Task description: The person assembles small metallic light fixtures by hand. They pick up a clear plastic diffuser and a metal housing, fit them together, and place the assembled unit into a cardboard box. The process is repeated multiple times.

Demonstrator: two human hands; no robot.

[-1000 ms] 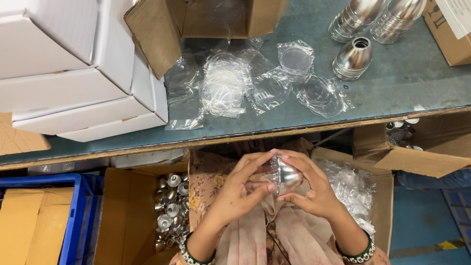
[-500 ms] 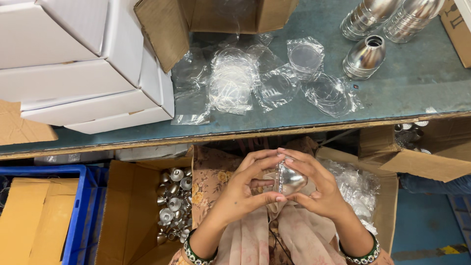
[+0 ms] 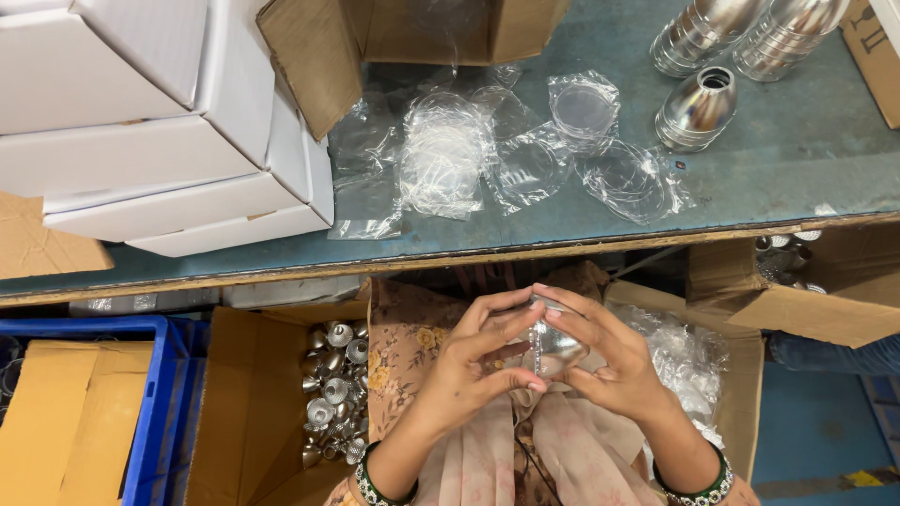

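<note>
— Boxes everywhere, aren't there? White cartons (image 3: pixel 159 141) stacked on the left of the green table (image 3: pixel 769 178), an open brown box (image 3: pixel 412 37) at the back, clear plastic bags (image 3: pixel 487 155) strewn across the middle.

— And shiny metal cones (image 3: pixel 698 108) at the far right of the table. Down by the person's knee, a cardboard box of small metal parts (image 3: pixel 333 394), next to a blue crate (image 3: pixel 159 412).

— What's in the hands?

— One small shiny metal piece (image 3: pixel 553 347), held over the lap below the table's edge. The left hand (image 3: pixel 473 365) and right hand (image 3: pixel 609 361) close around it from both sides, fingertips pinching it, fingers curled rather than spread.

— Which way does it point?

— Hard to say. The fingers cover most of it, so I can't make out its long axis.

— Anything blocking?

— Only the hands themselves.
</note>
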